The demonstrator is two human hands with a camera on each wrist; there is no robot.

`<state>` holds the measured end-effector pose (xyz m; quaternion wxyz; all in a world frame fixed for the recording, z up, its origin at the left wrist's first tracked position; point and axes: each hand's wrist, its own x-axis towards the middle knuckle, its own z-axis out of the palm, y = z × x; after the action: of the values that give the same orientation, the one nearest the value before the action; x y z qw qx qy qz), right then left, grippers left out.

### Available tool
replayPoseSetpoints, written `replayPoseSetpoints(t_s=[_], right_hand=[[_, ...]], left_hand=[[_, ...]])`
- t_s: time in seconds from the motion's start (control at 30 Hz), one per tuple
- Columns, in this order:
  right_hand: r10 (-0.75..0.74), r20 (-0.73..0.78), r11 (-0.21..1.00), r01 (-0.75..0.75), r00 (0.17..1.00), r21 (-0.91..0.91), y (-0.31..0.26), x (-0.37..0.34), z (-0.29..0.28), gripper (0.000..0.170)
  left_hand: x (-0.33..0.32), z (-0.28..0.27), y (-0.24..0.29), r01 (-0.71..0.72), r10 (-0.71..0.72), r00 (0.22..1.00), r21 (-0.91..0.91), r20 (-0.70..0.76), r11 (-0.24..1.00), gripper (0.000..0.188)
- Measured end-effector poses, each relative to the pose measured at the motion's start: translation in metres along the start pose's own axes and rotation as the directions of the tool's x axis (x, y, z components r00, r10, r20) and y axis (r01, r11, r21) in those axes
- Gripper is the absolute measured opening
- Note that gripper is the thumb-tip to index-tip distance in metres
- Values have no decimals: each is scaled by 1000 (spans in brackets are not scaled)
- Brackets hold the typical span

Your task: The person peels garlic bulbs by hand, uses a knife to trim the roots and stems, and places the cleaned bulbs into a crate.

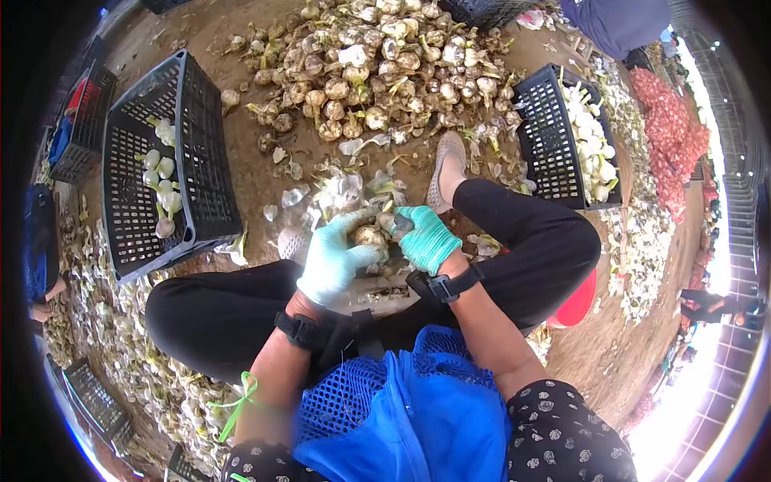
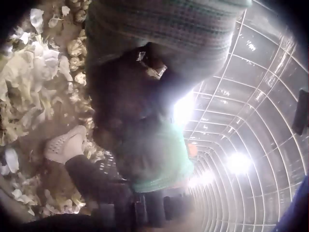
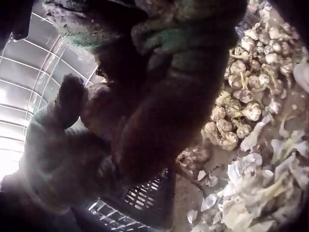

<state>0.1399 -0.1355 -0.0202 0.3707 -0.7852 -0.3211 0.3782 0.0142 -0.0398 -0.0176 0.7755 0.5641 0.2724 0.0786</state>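
Both hands wear pale green knitted gloves, and they meet over the lap in the head view. Between the thumb and fingers of my left hand (image 1: 331, 255) sits a soil-stained garlic bulb (image 1: 370, 237). My right hand (image 1: 427, 239), its glove thumb darkened with dirt, pinches at the bulb's right side with fingers curled. Deep shadow covers most of the gloves in both wrist views; the bulb (image 3: 96, 104) shows dimly between the fingers in the right wrist view. Peeled white skins (image 1: 337, 193) lie on the ground just beyond the hands.
A large heap of unpeeled garlic (image 1: 385, 68) lies ahead. At left stands a black crate (image 1: 210, 169) holding several cleaned bulbs (image 1: 163, 185). Another black crate (image 1: 550, 136) at right is filled with white garlic. Red mesh sacks (image 1: 666, 128) and a red bucket (image 1: 577, 304) are farther right.
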Motion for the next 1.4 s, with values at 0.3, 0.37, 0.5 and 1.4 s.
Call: replayPoseSetpoints(t_s=[0.3, 0.37, 0.5, 1.4], right_hand=[[94, 205, 992, -109, 974, 63, 10, -5, -9, 23], [87, 174, 990, -105, 981, 97, 11, -8, -10, 23], [100, 116, 976, -120, 988, 180, 11, -9, -10, 24], [-208, -323, 976, 219, 923, -4, 1, -12, 20, 16]], left_hand=[[-6, -6, 1, 206, -151, 976, -448, 156, 870, 53], [-6, -5, 9, 224, -168, 973, -475, 158, 851, 54], [-1, -9, -1, 210, -153, 976, -474, 157, 855, 57], [7, 3, -20, -1, -64, 993, -558, -97, 830, 47]])
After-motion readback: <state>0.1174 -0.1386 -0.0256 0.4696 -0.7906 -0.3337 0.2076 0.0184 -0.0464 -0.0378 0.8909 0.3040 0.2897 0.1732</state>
